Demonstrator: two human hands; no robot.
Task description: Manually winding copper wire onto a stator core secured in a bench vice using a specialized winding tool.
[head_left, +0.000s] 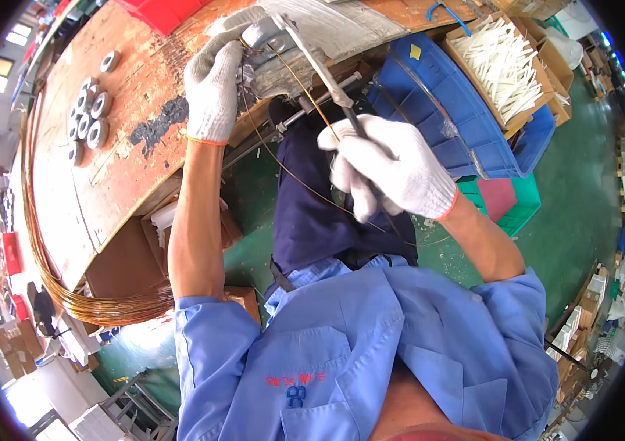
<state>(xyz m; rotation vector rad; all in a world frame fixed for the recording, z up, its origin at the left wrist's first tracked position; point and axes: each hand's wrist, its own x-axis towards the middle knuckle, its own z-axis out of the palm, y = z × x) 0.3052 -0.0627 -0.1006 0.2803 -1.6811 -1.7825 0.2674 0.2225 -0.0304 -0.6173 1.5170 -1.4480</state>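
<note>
- Head view looking down: left hand [213, 88] in a white knit glove, pressed on a grey metal part [272, 44] at the edge of the wooden tabletop [136, 95], fingers curled over it and gripping.
- Right hand [390, 173], gloved too, clenched tight round a long thin metal tool [323, 73]; tool tip up at the grey metal part.
- Thin copper wire [290, 165] looping from the grey metal part down past the right hand, in front of dark blue trousers.
- Step in hand, by the look of it: poking or pulling the wire through the part with the tool, midway through one turn.
- Next move probably calls for a steady left grip, a gentle pull on the wire, and no kinks.
- Big coil of copper wire [55, 279] hanging round the tabletop's left edge; a bunch of small metal rings [86, 117] lying on top, well apart from the hands.
- Blue crate [467, 125] and a box of white strips [500, 62] to the right.
- Hard to make out: where the wire meets the tool, hidden inside the right fist; shape of the grey part, half covered by the left glove; tool tip blurred.
</note>
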